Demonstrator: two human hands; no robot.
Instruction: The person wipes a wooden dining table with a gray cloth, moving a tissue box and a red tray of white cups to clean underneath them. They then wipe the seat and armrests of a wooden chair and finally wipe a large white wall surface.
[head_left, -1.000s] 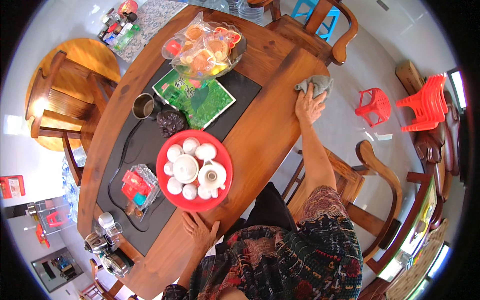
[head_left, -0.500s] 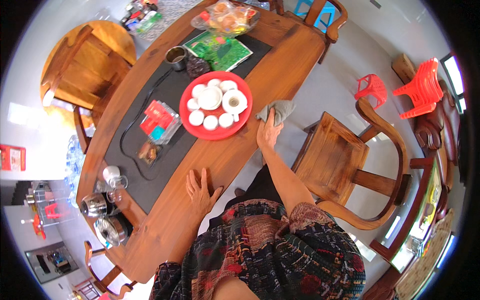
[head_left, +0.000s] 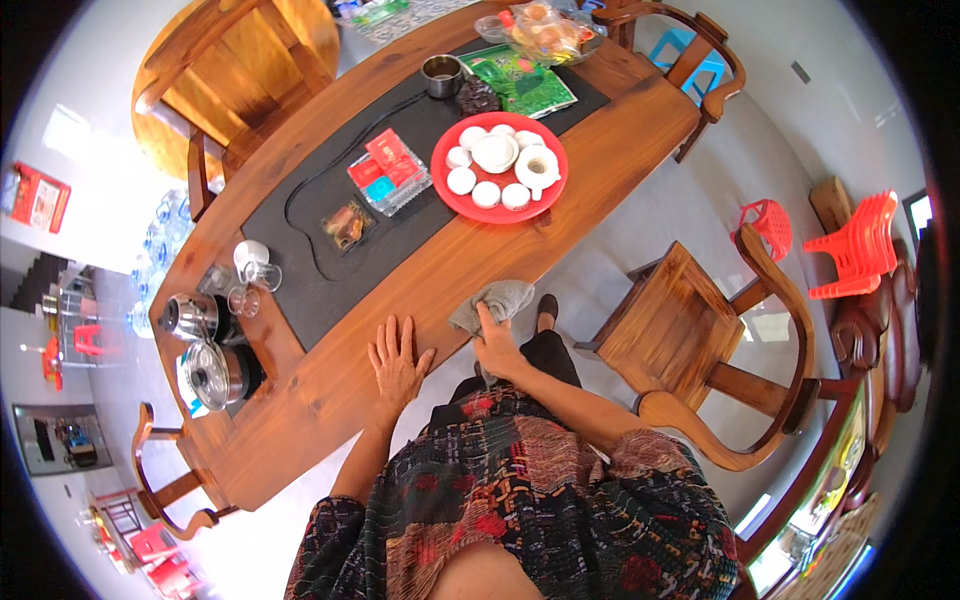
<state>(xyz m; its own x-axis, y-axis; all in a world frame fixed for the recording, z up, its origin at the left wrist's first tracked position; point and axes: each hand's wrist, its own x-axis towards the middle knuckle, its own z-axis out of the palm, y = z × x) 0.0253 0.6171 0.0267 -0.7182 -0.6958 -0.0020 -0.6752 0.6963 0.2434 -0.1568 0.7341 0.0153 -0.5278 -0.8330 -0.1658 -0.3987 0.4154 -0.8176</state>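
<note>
My left hand (head_left: 400,362) lies flat on the near side of the wooden table (head_left: 300,415), fingers spread, holding nothing. A crumpled grey cloth (head_left: 507,296) is in my right hand (head_left: 494,347), pressed against the table's near edge to the right of my left hand. Part of the cloth is hidden under the fingers. Beyond the cloth stands a round red tray (head_left: 500,216) with several white cups, a lidded white bowl (head_left: 494,153) and a white pitcher (head_left: 537,168) on it.
Red boxes (head_left: 393,158) on a clear case and a small packet (head_left: 346,225) lie on the dark table inlay. Glass cups (head_left: 262,276), a steel kettle (head_left: 190,316) and a lidded pot (head_left: 213,375) stand at the left end. A wooden armchair (head_left: 672,325) is close on my right.
My right hand has drawn the cloth along the table edge, away from the tray side and closer to my left hand. The whole view has shifted; my left hand stays flat on the table.
</note>
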